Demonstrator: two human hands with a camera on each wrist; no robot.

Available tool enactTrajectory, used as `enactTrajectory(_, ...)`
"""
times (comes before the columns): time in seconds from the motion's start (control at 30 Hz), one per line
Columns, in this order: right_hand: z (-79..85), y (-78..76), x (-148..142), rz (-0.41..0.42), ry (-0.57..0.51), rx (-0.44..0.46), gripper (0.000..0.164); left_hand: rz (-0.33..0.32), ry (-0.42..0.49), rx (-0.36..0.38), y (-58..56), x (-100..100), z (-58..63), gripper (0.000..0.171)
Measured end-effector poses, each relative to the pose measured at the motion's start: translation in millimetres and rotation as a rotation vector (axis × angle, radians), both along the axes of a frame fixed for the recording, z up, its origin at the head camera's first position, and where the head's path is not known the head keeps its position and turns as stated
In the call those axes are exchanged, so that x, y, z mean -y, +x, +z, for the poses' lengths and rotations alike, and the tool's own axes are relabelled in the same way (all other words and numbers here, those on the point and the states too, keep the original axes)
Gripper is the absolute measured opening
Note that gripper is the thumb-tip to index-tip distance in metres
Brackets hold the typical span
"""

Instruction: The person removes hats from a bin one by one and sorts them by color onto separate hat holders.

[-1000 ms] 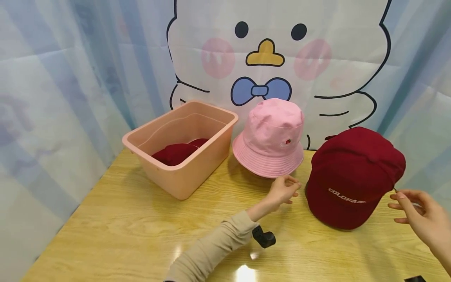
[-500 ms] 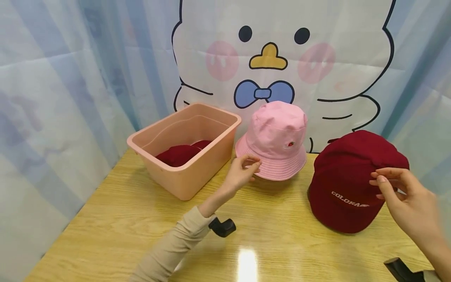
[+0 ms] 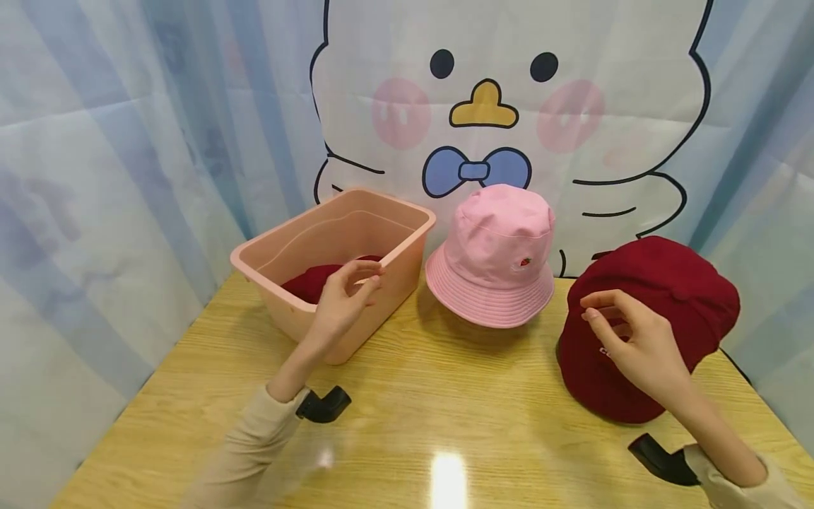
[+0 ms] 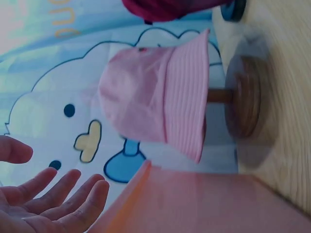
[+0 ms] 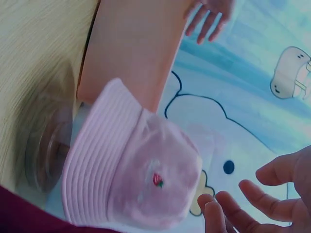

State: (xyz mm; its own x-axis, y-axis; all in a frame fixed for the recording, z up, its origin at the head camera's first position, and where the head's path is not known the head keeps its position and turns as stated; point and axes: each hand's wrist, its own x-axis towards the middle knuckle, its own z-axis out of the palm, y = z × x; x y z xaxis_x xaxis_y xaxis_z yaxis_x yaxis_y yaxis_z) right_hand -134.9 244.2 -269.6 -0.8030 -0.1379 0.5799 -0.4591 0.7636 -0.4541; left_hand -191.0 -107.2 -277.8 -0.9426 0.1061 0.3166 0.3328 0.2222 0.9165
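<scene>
My left hand (image 3: 340, 300) hovers by the near right rim of the peach plastic bin (image 3: 400, 283), its fingers loosely bent around nothing. Inside that bin lies a dark red cap (image 3: 311, 281), partly hidden by the hand and the bin wall. In front of the dark red cap (image 3: 687, 297) on the right, my right hand (image 3: 636, 336) is in the air with relaxed fingers, covering most of its white lettering. A pink bucket hat (image 3: 502, 240) with a small strawberry patch sits between bin and cap. The left wrist view shows it on a round wooden stand (image 4: 245, 97).
A wooden table (image 3: 407, 424) carries everything. Behind it hangs a pale curtain (image 3: 610, 42) with a cartoon bird, close to the hats. Black wrist mounts (image 3: 324, 405) stick out from both wrists above the table.
My left hand has moved left from the pink bucket hat to the bin. The right hand has left the right-hand cap's edge and moved left across its front.
</scene>
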Motion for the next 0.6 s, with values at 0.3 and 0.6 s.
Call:
enactTrajectory(0.3, -10.8, -31.9, 44, 0.118, 0.081, 0.099, 0.014, 0.129, -0.121, -0.132, 0.1, 53, 12.4, 0.028)
enactTrajectory(0.6, -4.1, -66.7, 95, 0.282, 0.048, 0.174, 0.018, 0.31, -0.283, -0.347, -11.1, 96, 10.6, 0.03)
